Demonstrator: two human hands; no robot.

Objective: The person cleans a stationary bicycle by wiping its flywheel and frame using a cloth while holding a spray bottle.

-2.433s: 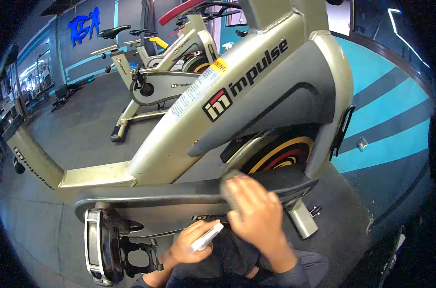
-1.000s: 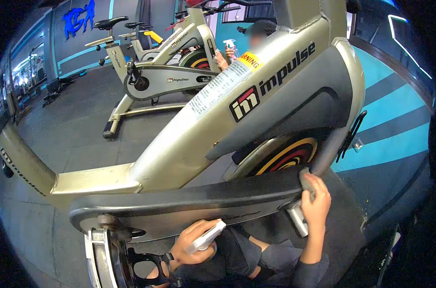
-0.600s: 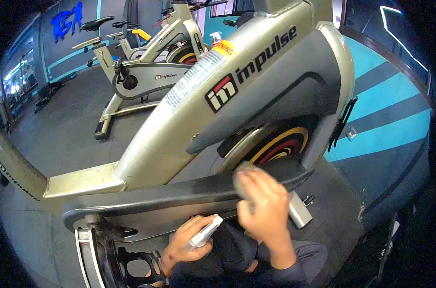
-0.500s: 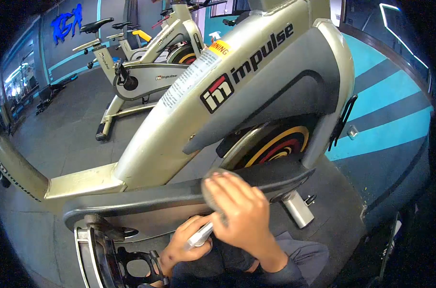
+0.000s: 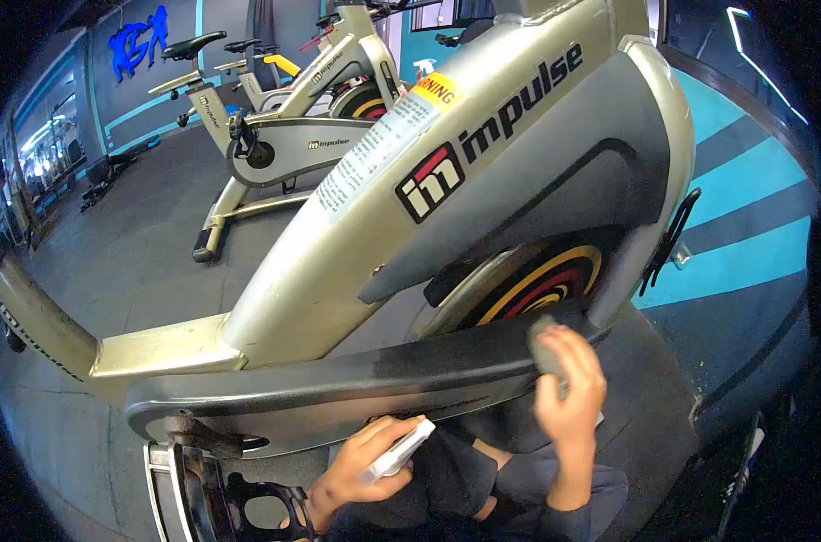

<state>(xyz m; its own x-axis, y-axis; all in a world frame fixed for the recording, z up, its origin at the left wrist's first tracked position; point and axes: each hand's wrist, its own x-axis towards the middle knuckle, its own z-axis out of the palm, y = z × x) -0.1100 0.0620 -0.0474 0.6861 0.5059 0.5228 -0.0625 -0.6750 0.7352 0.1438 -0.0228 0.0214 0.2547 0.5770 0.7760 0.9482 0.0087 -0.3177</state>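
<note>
My right hand (image 5: 575,388) presses a grey-brown pad (image 5: 544,348), perhaps a sponge or folded cloth, to the right end of the black chain guard (image 5: 338,381) of an exercise bike (image 5: 338,262). Its fingers are curled over the pad, which is slightly blurred. Lower down, in front of the guard, my left hand (image 5: 361,470) grips a small white flat-sided object (image 5: 401,453). The fingers cover much of that object, so its kind is unclear.
At the lower left a pedal with a toe cage (image 5: 189,492) juts out near my left forearm. A flywheel (image 5: 555,289) sits behind the guard. Further back stands another exercise bike (image 5: 293,149), and a turquoise-striped wall (image 5: 736,181) curves along the right.
My right hand has slid the pad rightward along the guard, away from my left hand. My left hand keeps the white object, now tilted more to the right. The view has shifted slightly.
</note>
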